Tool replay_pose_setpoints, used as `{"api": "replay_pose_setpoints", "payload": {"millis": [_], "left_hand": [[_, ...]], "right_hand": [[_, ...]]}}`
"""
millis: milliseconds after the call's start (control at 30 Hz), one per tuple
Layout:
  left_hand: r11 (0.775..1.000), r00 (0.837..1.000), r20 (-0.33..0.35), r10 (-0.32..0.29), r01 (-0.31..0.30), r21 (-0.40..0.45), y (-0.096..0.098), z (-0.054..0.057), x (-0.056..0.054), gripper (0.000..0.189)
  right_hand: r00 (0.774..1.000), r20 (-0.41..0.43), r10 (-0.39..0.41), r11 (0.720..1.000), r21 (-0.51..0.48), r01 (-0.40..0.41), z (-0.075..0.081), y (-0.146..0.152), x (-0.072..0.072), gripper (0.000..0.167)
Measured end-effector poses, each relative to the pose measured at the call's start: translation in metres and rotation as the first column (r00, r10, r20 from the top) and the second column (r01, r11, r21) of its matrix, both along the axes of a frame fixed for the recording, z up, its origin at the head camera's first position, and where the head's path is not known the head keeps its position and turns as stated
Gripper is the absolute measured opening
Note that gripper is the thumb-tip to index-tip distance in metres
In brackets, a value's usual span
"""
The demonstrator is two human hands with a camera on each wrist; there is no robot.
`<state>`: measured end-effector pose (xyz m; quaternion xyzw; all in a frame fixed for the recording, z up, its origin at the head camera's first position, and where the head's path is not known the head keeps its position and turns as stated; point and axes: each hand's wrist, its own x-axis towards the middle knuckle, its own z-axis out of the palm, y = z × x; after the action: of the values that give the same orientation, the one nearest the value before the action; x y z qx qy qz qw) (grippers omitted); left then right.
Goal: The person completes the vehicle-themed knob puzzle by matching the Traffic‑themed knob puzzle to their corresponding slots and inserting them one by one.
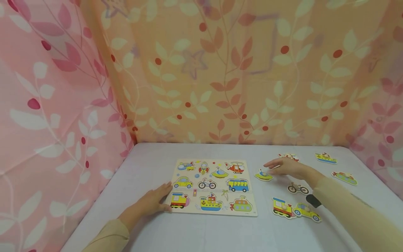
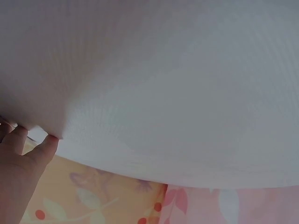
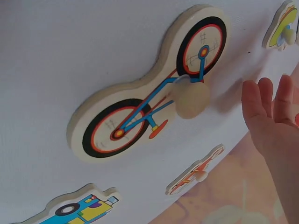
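Note:
My left hand point(image 1: 154, 199) rests at the left edge of a pale wooden puzzle board point(image 1: 217, 213) printed with vehicles, its fingertips right at the edge. In the left wrist view, fingers point(image 2: 44, 147) touch the white surface side by side. My right hand point(image 1: 291, 169) hovers, fingers loosely extended, close beside a yellow-green flying saucer piece point(image 1: 263, 176). It holds nothing. A helicopter piece point(image 1: 291, 155), partly hidden, lies behind that hand. Below its wrist is a bicycle piece point(image 1: 298, 189), seen large with its round wooden knob point(image 3: 191, 99) in the right wrist view.
Toward the front right, a train piece point(image 1: 281, 207) touches a yellow car piece point(image 1: 308, 211). Farther right lie a ship piece point(image 1: 326, 158) and a submarine piece point(image 1: 345, 177). A blue-and-yellow piece point(image 3: 84, 207) shows in the right wrist view. Patterned curtains point(image 1: 220, 77) surround the white table point(image 1: 201, 234).

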<state>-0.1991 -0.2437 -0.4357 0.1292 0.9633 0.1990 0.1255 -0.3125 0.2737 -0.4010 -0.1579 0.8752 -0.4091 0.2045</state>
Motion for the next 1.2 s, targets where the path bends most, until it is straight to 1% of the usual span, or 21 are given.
{"api": "replay_pose_setpoints", "payload": {"millis": [133,267,333,467,600,700,967,1100,1200], "left_hand": [[1.0,1.0,0.003,-0.004,0.004,-0.002,0.003,0.0,-0.002,0.091],[1.0,1.0,0.013,-0.004,0.004,-0.004,0.005,0.0,-0.004,0.091],[1.0,1.0,0.013,0.0,0.0,-0.006,0.005,0.0,-0.004,0.091],[1.0,1.0,0.002,0.0,0.001,-0.018,0.004,0.001,-0.003,0.09],[1.0,1.0,-0.004,-0.013,0.013,-0.027,0.002,0.001,-0.002,0.091],[1.0,1.0,0.0,-0.017,0.017,-0.019,0.0,0.001,-0.002,0.092],[1.0,1.0,-0.006,-0.015,0.015,-0.014,-0.001,0.002,-0.002,0.091],[1.0,0.999,-0.018,-0.027,0.027,-0.002,-0.002,0.001,-0.002,0.091],[1.0,1.0,-0.012,-0.024,0.024,-0.007,-0.002,0.0,-0.001,0.091]], "right_hand": [[0.999,0.05,-0.009,1.0,-0.011,0.009,-0.005,0.005,-0.009,0.047],[0.994,0.104,-0.009,1.0,0.014,0.008,-0.009,0.008,-0.015,0.044],[0.994,0.108,0.009,0.999,0.045,-0.014,-0.01,0.008,-0.015,0.042],[0.994,0.107,-0.007,0.996,0.086,-0.002,-0.012,0.004,-0.016,0.039],[0.991,0.115,-0.066,0.994,0.091,0.055,-0.017,0.0,-0.018,0.035],[0.99,0.113,-0.089,0.992,0.1,0.078,-0.019,-0.003,-0.018,0.033],[0.994,0.072,-0.086,0.985,0.155,0.074,-0.017,-0.012,-0.016,0.028],[0.998,0.028,-0.064,0.982,0.18,0.058,-0.018,-0.015,-0.017,0.021],[0.999,0.005,-0.051,0.981,0.19,0.049,-0.02,-0.017,-0.018,0.016]]}}
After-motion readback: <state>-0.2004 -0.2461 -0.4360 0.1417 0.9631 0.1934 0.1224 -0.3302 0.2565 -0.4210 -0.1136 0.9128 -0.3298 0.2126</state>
